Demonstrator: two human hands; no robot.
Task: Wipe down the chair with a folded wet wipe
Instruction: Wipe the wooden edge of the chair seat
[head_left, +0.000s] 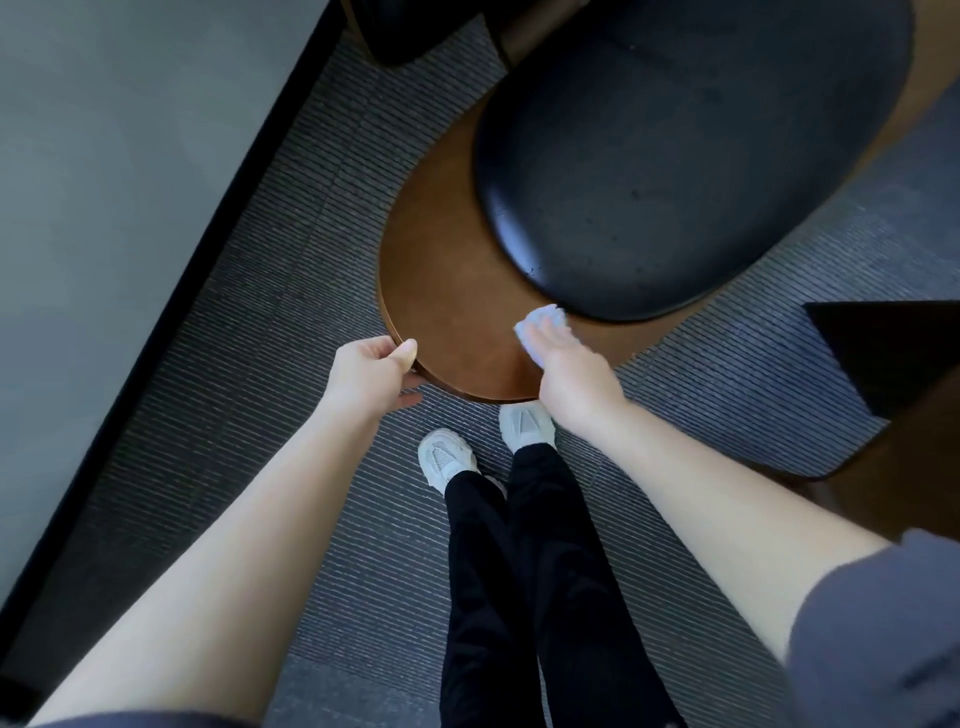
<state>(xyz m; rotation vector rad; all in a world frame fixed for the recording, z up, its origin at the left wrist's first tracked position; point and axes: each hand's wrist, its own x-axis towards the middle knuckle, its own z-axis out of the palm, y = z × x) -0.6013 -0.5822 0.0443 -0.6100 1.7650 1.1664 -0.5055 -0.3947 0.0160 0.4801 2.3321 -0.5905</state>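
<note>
Head view: your left hand (382, 370) grips the chair (452, 291) rim; right hand (567, 364) presses the wet wipe (544, 316), fingers (548, 335) flat. Wiping looks underway; next, sweep along the wood.

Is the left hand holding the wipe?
No, the left hand grips the chair at its wooden edge, while the right hand presses the wet wipe onto the wood.

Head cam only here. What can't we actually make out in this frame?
1. wet wipe: head view, mostly covered by the right hand and blurred; folded or not, cannot tell.
2. left hand fingertips: hidden under the wooden seat rim it grips.
3. chair legs: hidden beneath the seat.
4. black cushion far end: cut off by the top edge.
5. dark object at right: cut off by the right edge; unidentifiable.
</note>
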